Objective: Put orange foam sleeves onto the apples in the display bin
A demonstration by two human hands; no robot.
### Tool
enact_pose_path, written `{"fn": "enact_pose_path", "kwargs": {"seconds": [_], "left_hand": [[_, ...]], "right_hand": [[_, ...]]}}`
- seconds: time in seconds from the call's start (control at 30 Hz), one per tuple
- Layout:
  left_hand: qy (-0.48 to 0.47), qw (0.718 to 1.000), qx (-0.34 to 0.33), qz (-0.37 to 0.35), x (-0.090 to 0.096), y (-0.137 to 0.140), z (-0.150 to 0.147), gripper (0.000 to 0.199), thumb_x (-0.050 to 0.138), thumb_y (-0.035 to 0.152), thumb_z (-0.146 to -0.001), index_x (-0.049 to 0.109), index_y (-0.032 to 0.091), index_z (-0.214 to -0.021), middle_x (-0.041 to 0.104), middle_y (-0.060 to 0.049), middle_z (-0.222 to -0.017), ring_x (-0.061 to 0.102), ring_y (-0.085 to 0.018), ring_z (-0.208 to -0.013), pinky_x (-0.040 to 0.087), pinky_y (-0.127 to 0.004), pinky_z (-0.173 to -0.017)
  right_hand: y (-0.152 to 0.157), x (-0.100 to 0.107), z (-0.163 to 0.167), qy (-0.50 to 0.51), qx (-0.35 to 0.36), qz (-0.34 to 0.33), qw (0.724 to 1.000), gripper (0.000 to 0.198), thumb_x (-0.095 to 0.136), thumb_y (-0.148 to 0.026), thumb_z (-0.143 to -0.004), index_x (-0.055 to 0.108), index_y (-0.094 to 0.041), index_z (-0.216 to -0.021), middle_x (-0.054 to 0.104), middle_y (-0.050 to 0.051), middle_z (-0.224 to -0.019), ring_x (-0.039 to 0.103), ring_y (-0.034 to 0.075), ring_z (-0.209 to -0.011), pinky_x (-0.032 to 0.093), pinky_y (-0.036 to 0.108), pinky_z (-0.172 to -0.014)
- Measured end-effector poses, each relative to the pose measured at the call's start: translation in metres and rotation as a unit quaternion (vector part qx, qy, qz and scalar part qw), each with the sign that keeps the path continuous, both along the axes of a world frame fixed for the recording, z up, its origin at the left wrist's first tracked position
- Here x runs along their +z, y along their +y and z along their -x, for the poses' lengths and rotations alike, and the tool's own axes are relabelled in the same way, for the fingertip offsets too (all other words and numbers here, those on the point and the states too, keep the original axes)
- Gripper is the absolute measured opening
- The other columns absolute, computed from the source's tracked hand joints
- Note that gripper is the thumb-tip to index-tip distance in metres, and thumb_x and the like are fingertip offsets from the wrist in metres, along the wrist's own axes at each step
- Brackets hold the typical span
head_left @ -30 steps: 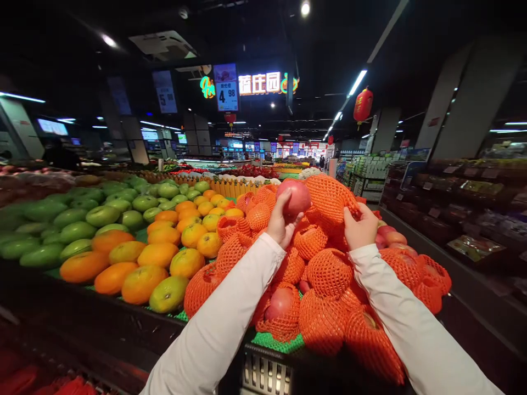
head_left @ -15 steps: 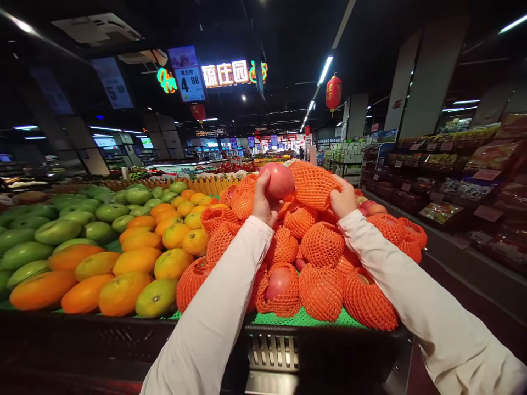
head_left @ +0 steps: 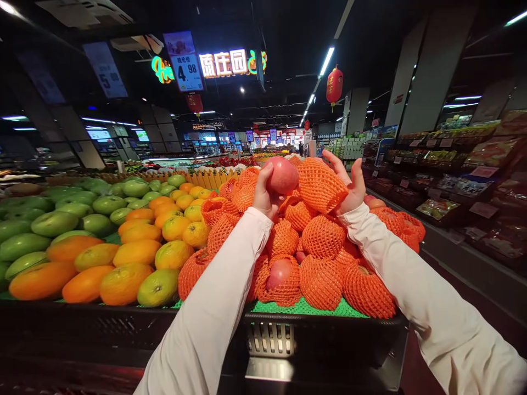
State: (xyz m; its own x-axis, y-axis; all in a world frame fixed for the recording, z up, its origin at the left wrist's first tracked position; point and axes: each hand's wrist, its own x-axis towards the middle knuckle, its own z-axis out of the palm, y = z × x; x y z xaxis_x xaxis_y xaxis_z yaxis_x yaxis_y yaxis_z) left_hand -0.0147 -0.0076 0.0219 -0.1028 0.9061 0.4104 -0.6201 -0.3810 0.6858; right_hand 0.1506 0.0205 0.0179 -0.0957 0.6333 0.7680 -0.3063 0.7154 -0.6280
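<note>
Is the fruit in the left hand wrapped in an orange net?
No, the fruit in the left hand shows bare, smooth pink skin.

One view is taken from the head, forward and down; the apple (head_left: 284, 175) is seen close at twelve o'clock, shelves (head_left: 447, 181) farther off at two.

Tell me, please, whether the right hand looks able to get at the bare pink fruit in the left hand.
Probably yes, from above: the right hand is open and the pink fruit is bare on top, though orange netting lies between them.
</note>
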Motion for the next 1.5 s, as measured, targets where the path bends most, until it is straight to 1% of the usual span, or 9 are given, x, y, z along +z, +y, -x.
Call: {"fn": "enact_pose_path", "kwargs": {"seconds": [0.13, 0.33, 0.53, 0.73, 0.83, 1.0, 1.17, 1.33, 1.5], "left_hand": [[-0.017, 0.999, -0.027, 0.001, 0.0, 0.003, 0.0, 0.083, 0.076, 0.056, -0.057, 0.053, 0.026, -0.131, 0.067, -0.011, -0.107, 0.068, -0.029, -0.096, 0.046, -0.02, -0.05], [-0.003, 1.0, -0.004, 0.026, -0.002, 0.014, 0.004, 0.084, 0.07, 0.061, -0.066, 0.046, 0.027, -0.139, 0.068, -0.009, -0.104, 0.068, -0.024, -0.09, 0.052, -0.024, -0.055], [0.038, 0.999, -0.013, 0.025, -0.004, 0.017, 0.003, 0.084, 0.068, 0.063, -0.067, 0.047, 0.023, -0.138, 0.069, -0.009, -0.097, 0.068, -0.025, -0.089, 0.053, -0.027, -0.057], [0.029, 1.0, -0.001, -0.011, -0.005, 0.013, 0.007, 0.081, 0.067, 0.065, -0.064, 0.052, 0.025, -0.133, 0.068, -0.008, -0.096, 0.068, -0.024, -0.086, 0.05, -0.026, -0.055], [0.013, 0.999, 0.024, -0.046, -0.005, 0.008, 0.011, 0.076, 0.063, 0.069, -0.065, 0.056, 0.028, -0.128, 0.068, -0.007, -0.096, 0.067, -0.023, -0.082, 0.048, -0.025, -0.052], [0.026, 0.997, 0.033, -0.071, -0.006, 0.005, 0.015, 0.071, 0.061, 0.068, -0.066, 0.059, 0.027, -0.124, 0.068, -0.009, -0.099, 0.066, -0.022, -0.08, 0.046, -0.025, -0.051], [0.011, 0.997, 0.025, -0.076, -0.007, 0.009, 0.015, 0.07, 0.056, 0.072, -0.067, 0.061, 0.025, -0.119, 0.069, -0.009, -0.095, 0.064, -0.02, -0.073, 0.045, -0.026, -0.048], [0.005, 0.998, 0.01, -0.062, -0.009, 0.012, 0.014, 0.071, 0.055, 0.075, -0.065, 0.063, 0.024, -0.113, 0.068, -0.009, -0.089, 0.064, -0.021, -0.069, 0.046, -0.027, -0.047], [-0.031, 0.996, 0.03, -0.083, -0.008, 0.02, 0.013, 0.07, 0.057, 0.073, -0.068, 0.06, 0.027, -0.121, 0.069, -0.008, -0.098, 0.068, -0.024, -0.085, 0.052, -0.03, -0.059]], "right_hand": [[0.004, -0.007, 0.003, -0.019, 0.107, -0.002, 0.994, 0.061, 0.054, -0.073, -0.077, 0.06, -0.029, -0.118, 0.062, 0.007, -0.124, 0.053, 0.029, -0.126, 0.042, 0.05, -0.108], [0.01, -0.011, 0.001, -0.043, 0.077, 0.017, 0.996, 0.083, 0.064, -0.078, -0.064, 0.047, -0.035, -0.132, 0.049, 0.005, -0.144, 0.039, 0.029, -0.14, 0.034, 0.051, -0.115], [0.005, -0.003, 0.004, -0.018, 0.164, 0.174, 0.971, 0.081, 0.047, -0.086, -0.071, 0.057, -0.024, -0.123, 0.068, 0.011, -0.115, 0.063, 0.031, -0.115, 0.054, 0.049, -0.094], [0.011, -0.002, 0.002, -0.063, 0.166, 0.247, 0.952, 0.051, 0.067, -0.068, -0.072, 0.066, -0.02, -0.091, 0.073, 0.009, -0.099, 0.068, 0.028, -0.104, 0.057, 0.043, -0.089], [0.006, -0.002, -0.001, -0.118, 0.2, 0.235, 0.944, 0.043, 0.076, -0.057, -0.07, 0.068, -0.019, -0.087, 0.074, 0.008, -0.095, 0.069, 0.026, -0.098, 0.057, 0.04, -0.088], [0.003, -0.006, -0.002, -0.153, 0.148, 0.191, 0.958, 0.042, 0.084, -0.053, -0.061, 0.069, -0.018, -0.079, 0.074, 0.006, -0.085, 0.069, 0.02, -0.078, 0.057, 0.035, -0.078], [0.0, -0.001, -0.007, -0.071, 0.099, 0.086, 0.989, 0.035, 0.088, -0.039, -0.057, 0.065, -0.022, -0.078, 0.068, -0.001, -0.081, 0.064, 0.016, -0.075, 0.054, 0.033, -0.079], [-0.012, 0.005, -0.01, -0.051, 0.191, 0.074, 0.977, 0.028, 0.076, -0.041, -0.064, 0.062, -0.022, -0.08, 0.06, -0.001, -0.075, 0.057, 0.015, -0.068, 0.05, 0.032, -0.072], [-0.023, 0.001, -0.004, -0.067, 0.229, 0.07, 0.968, 0.031, 0.077, -0.031, -0.065, 0.055, -0.023, -0.085, 0.059, -0.003, -0.079, 0.055, 0.013, -0.067, 0.047, 0.029, -0.07]]}}
